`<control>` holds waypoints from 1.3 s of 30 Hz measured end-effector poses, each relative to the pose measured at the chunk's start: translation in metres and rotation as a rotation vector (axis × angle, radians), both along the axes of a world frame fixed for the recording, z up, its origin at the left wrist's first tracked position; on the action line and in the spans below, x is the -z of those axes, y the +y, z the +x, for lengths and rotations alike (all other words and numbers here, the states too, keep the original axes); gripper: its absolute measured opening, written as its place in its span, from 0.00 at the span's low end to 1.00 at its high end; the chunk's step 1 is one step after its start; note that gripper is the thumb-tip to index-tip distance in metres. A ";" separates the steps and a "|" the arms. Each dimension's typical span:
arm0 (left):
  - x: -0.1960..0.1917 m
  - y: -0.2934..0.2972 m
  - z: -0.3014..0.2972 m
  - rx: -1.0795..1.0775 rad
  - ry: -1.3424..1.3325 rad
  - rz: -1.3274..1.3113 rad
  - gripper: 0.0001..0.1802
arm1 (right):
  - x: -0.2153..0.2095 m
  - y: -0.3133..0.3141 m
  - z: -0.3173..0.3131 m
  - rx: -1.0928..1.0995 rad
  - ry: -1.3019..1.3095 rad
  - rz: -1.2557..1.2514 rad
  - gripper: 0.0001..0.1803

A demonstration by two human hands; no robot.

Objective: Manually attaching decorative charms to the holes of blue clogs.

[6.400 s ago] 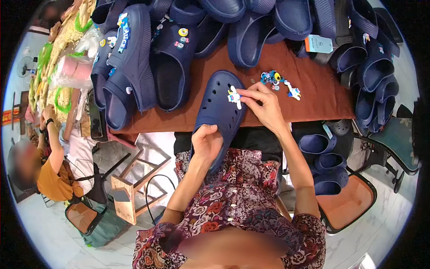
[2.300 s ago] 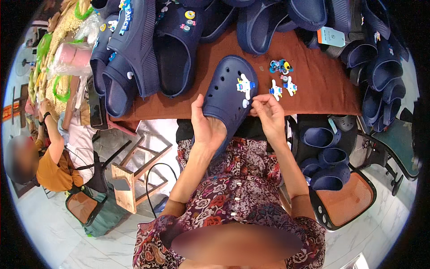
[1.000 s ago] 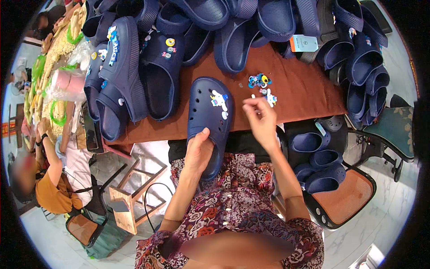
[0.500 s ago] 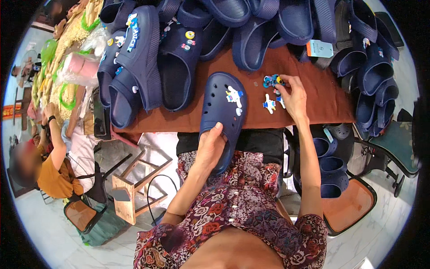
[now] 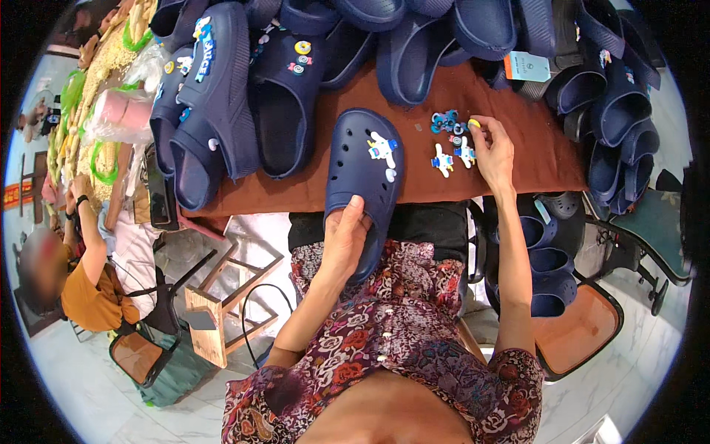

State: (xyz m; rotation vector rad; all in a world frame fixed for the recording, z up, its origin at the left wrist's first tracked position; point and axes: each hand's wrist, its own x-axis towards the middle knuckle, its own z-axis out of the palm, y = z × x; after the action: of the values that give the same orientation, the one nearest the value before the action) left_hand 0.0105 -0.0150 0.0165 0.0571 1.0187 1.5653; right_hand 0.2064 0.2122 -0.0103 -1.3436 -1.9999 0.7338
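A navy foam clog (image 5: 356, 177) is gripped at its heel end by my left hand (image 5: 345, 238), thumb inside the opening. Its toe points away from me over the table edge. A white-and-blue character charm (image 5: 382, 150) and a small white charm (image 5: 390, 175) sit in its upper holes. To the right, my right hand (image 5: 494, 157) pinches a small yellow charm (image 5: 474, 124) between thumb and fingertips. Beside those fingers lie a cluster of blue charms (image 5: 444, 122) and two white-and-blue charms (image 5: 441, 161) on the brown cloth (image 5: 536, 163).
Navy clogs (image 5: 285, 111) crowd the table's back and left; more clogs (image 5: 617, 111) line its right side. A tagged clog carries a hanging label (image 5: 528, 66). Below right, clogs (image 5: 551, 277) rest near an orange seat (image 5: 580, 333). A wooden stool (image 5: 209, 325) and another person (image 5: 92, 288) are at left.
My right hand has drawn slightly right from the blue charm cluster, now with the yellow charm in its fingertips. The view has shifted slightly; my left hand still grips the clog.
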 end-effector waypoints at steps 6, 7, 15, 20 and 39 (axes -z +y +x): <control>-0.001 0.001 0.001 -0.032 0.013 -0.003 0.34 | 0.001 -0.008 0.022 0.026 -0.152 0.025 0.10; 0.001 0.000 0.000 -0.029 0.010 -0.001 0.34 | -0.001 -0.009 0.024 0.029 -0.155 0.027 0.10; 0.004 0.000 0.000 -0.029 0.044 0.026 0.33 | -0.016 -0.011 0.011 -0.013 -0.220 0.186 0.12; 0.000 0.002 0.000 -0.042 -0.014 0.060 0.32 | -0.018 -0.009 -0.018 -0.171 -0.165 0.209 0.15; 0.001 0.000 -0.001 0.000 0.058 0.042 0.35 | -0.006 0.006 0.008 -0.220 -0.209 0.176 0.10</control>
State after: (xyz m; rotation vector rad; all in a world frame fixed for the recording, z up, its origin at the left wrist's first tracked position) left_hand 0.0093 -0.0149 0.0151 0.1326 1.0314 1.5934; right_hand 0.2142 0.2181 -0.0041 -1.1485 -2.3460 0.5144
